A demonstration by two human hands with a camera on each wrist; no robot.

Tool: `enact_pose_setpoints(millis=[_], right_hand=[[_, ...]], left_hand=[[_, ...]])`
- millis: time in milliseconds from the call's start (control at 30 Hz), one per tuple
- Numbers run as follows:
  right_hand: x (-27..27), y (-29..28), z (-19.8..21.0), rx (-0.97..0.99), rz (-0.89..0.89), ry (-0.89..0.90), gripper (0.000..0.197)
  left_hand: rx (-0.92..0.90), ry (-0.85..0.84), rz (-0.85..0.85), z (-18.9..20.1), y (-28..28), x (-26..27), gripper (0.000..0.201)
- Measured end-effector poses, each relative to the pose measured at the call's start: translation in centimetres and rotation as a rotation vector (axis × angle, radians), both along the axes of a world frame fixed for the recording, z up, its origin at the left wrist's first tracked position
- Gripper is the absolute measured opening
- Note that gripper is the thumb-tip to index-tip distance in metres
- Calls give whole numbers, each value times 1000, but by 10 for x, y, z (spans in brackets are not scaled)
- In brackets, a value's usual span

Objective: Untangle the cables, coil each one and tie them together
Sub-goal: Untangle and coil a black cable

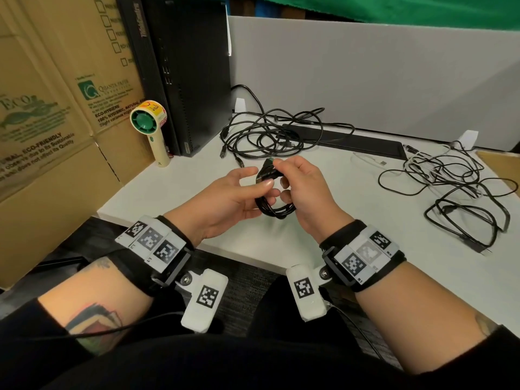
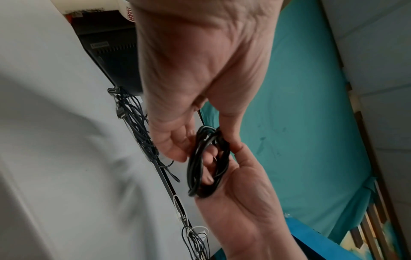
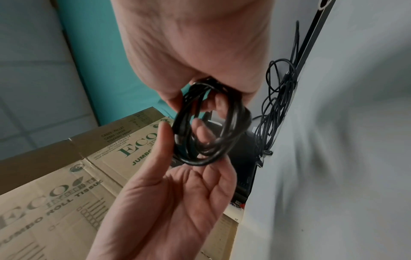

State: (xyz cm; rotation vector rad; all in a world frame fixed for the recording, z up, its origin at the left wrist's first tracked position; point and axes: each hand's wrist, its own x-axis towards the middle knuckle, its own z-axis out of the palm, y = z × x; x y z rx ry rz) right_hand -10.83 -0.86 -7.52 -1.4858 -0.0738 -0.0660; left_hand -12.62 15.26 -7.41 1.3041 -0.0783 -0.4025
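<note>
A coiled black cable [image 1: 277, 211] [image 2: 193, 176] [image 3: 200, 161] hangs above the white table [image 1: 174, 190], held between both hands. My left hand [image 1: 233, 198] [image 3: 177, 202] pinches the coil's left side between thumb and fingers. My right hand [image 1: 309, 192] [image 2: 240, 202] has fingers curled through the coil, and its thumb and forefinger pinch the cable's plug end [image 1: 269, 164] at the top. A tangle of loose black cables [image 1: 267, 133] lies behind the hands. A second tangle of black and white cables [image 1: 450, 181] lies to the right.
A black computer tower [image 1: 191, 66] and cardboard boxes [image 1: 56, 122] stand at the left, with a handheld fan [image 1: 150, 130] in front of them. A flat black bar [image 1: 357, 142] lies along the grey partition [image 1: 365, 66]. The table's near edge runs just below my wrists.
</note>
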Motion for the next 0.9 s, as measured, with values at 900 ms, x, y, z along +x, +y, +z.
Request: enact_pose_setpoints(millis=[900], right_hand=[[0, 6, -7, 232, 92, 318, 20]], left_hand=[[-151, 12, 55, -32, 13, 12, 22]])
